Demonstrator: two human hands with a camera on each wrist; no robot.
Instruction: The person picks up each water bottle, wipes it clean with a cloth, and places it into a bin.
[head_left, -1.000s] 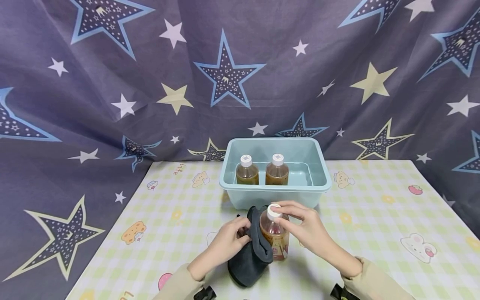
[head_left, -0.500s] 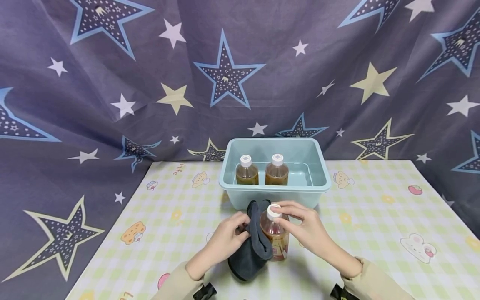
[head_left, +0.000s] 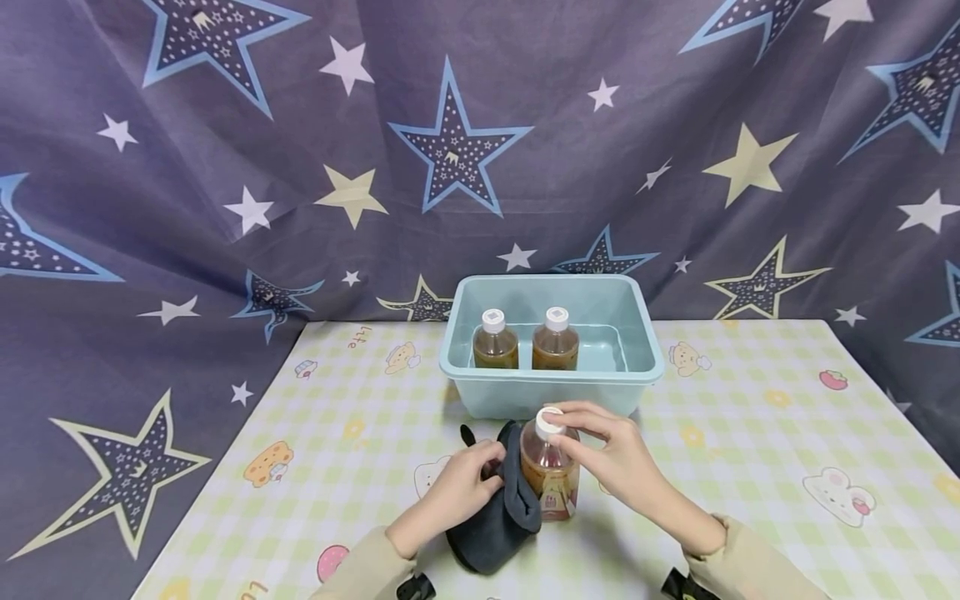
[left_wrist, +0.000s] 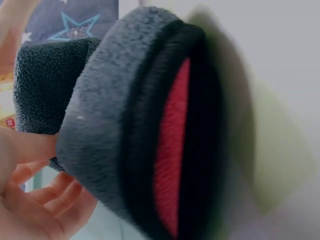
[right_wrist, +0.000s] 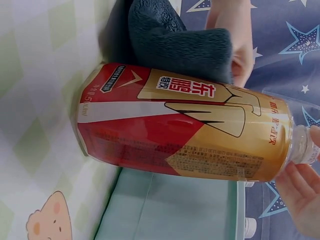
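Observation:
A drink bottle (head_left: 550, 479) with a red and gold label and a white cap stands upright on the table, in front of the bin. My right hand (head_left: 607, 446) pinches its cap from above; in the right wrist view the fingers show at the cap. At the bottle's left side, my left hand (head_left: 461, 487) grips a dark grey plush cloth (head_left: 495, 529), folded over and pressed against the label. Close up in the left wrist view, the cloth (left_wrist: 100, 110) shows a black edge and a red strip (left_wrist: 172, 155). Part of the bottle's left side is hidden behind it.
Behind the bottle stands a light blue plastic bin (head_left: 555, 392). It holds two similar white-capped bottles, a left one (head_left: 495, 346) and a right one (head_left: 555, 346). A checked tablecloth (head_left: 750, 467) covers the table, and a star-patterned curtain (head_left: 300, 167) hangs behind.
My left hand moved the cloth slightly up along the bottle, then back down and a little left. The right hand and the bottle stay in place.

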